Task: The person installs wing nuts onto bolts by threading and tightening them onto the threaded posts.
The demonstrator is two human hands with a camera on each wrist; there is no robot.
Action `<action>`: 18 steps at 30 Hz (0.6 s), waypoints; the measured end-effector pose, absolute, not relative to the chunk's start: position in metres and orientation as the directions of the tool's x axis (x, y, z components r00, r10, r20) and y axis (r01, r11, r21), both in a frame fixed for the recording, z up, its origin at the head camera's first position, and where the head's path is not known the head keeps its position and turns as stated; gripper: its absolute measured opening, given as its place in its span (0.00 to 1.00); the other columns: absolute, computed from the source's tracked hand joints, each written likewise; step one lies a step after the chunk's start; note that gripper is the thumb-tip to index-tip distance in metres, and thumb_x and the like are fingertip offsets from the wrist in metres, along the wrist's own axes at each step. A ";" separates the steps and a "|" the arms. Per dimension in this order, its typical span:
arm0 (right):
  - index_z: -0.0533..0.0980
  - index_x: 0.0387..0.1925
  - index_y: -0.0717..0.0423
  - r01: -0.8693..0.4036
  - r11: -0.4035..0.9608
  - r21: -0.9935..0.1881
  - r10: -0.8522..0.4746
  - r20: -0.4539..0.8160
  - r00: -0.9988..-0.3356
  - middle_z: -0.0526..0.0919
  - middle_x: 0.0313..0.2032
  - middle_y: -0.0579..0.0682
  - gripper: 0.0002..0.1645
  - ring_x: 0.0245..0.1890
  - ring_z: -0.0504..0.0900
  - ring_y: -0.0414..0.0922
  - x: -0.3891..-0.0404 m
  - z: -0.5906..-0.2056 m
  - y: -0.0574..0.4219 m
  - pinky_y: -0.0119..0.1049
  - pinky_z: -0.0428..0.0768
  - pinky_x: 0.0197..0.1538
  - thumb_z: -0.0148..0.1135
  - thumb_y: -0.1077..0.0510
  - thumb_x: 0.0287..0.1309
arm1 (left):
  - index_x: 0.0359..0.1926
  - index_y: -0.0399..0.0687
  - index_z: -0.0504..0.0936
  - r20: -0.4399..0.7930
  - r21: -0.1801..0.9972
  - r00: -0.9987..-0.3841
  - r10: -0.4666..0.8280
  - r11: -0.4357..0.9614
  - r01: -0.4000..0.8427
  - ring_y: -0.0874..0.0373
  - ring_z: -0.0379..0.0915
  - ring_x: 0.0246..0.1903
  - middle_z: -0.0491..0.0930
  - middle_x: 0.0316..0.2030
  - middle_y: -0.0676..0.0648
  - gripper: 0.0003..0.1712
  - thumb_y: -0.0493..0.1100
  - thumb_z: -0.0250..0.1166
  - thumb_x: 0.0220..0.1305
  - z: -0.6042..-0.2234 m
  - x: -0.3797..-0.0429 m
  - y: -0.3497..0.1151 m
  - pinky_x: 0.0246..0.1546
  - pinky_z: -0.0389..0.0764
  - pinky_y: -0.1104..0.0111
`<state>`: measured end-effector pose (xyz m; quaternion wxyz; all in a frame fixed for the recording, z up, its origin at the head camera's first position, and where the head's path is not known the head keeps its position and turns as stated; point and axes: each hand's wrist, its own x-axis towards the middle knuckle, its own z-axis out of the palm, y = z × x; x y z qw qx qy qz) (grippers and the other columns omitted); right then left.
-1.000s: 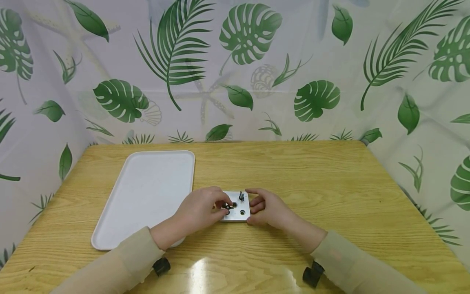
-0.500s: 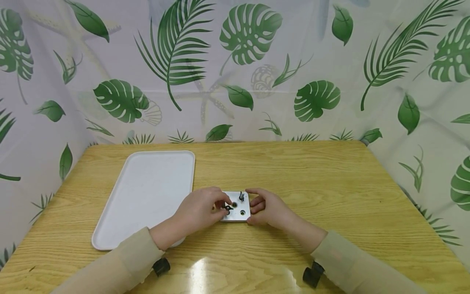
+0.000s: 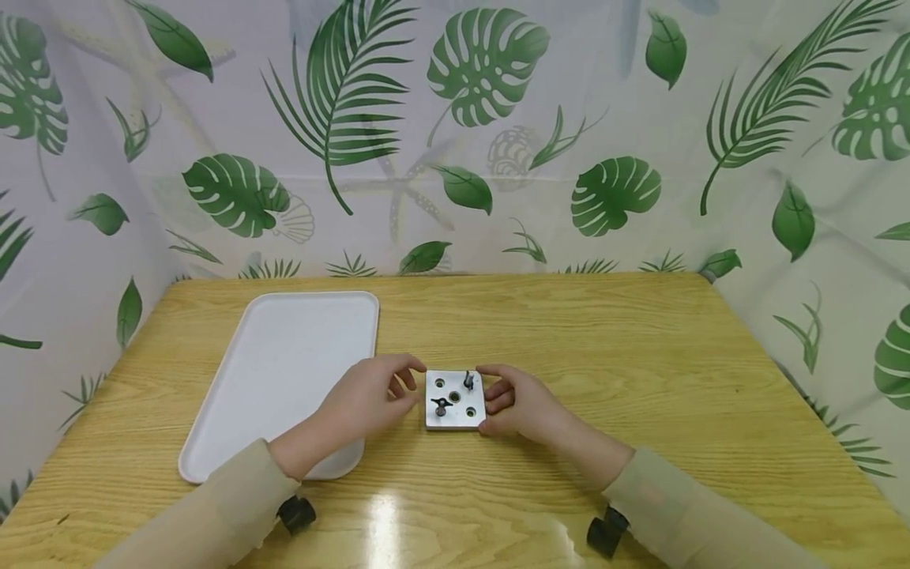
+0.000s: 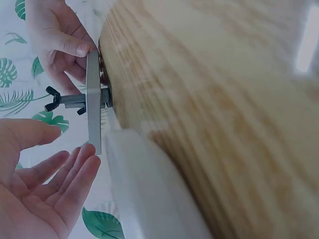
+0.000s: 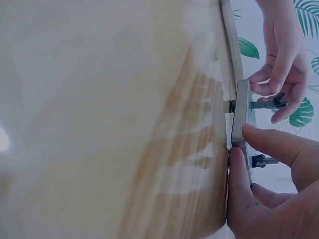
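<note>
Metal plate [image 3: 455, 420]: lying on the middle of the table [image 3: 498, 506], to the right of the tray; bolt ends are showing below it, seemingly keeping it just off the wood.

Front-left bolt [image 5: 261, 105]: standing upright through the plate, its wing nut [image 5: 280, 99] sitting out by the free tip. Judgement: nut is only starting on its thread, so most of its run down is remaining.

Middle of plate: centre hole [image 3: 454, 397] showing bare, as are the front-right hole [image 3: 471, 412] and back-left hole [image 3: 440, 382]. Cannot tell whether these are needing anything.

Left hand [image 3: 364, 397]: spreading beside the left edge, fingers loose and grasping nothing; contact with the back-left corner is staying unclear. Right hand [image 3: 524, 403]: pinching the right edge between thumb and fingers, presumably steadying.

Back-right bolt [image 5: 271, 161]: also standing upright, its wing nut [image 5: 258, 160] sitting low, near the plate. Judgement: this side is looking done or nearly; tightness cannot be told.

Farther off: leaf-print cloth [image 3: 640, 95] hanging behind everything.
</note>
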<state>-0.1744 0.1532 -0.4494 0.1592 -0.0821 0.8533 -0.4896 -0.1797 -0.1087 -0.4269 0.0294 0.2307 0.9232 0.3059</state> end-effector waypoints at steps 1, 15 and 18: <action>0.67 0.76 0.63 0.015 0.507 -0.862 -0.297 -0.191 -0.936 0.82 0.52 0.61 0.53 0.45 0.84 0.45 -0.174 -0.449 0.153 0.34 0.85 0.46 0.80 0.72 0.50 | 0.60 0.45 0.84 0.078 0.587 -0.899 0.430 0.709 0.390 0.61 0.84 0.37 0.87 0.39 0.52 0.18 0.39 0.71 0.70 -0.428 -0.181 -0.109 0.38 0.84 0.69; 0.67 0.76 0.63 0.014 0.503 -0.864 -0.299 -0.189 -0.935 0.82 0.52 0.61 0.53 0.45 0.84 0.45 -0.176 -0.452 0.156 0.32 0.83 0.45 0.80 0.71 0.50 | 0.75 0.31 0.65 -0.171 0.888 -0.919 0.356 0.460 0.014 0.49 0.90 0.37 0.83 0.49 0.34 0.34 0.30 0.64 0.73 -0.445 -0.194 -0.105 0.38 0.91 0.64; 0.67 0.76 0.62 0.015 0.503 -0.864 -0.296 -0.188 -0.937 0.82 0.51 0.60 0.52 0.44 0.84 0.45 -0.177 -0.453 0.156 0.33 0.84 0.46 0.80 0.71 0.50 | 0.77 0.30 0.63 -0.181 0.902 -0.912 0.368 0.432 -0.005 0.48 0.90 0.38 0.82 0.51 0.33 0.37 0.28 0.64 0.70 -0.448 -0.193 -0.101 0.38 0.91 0.63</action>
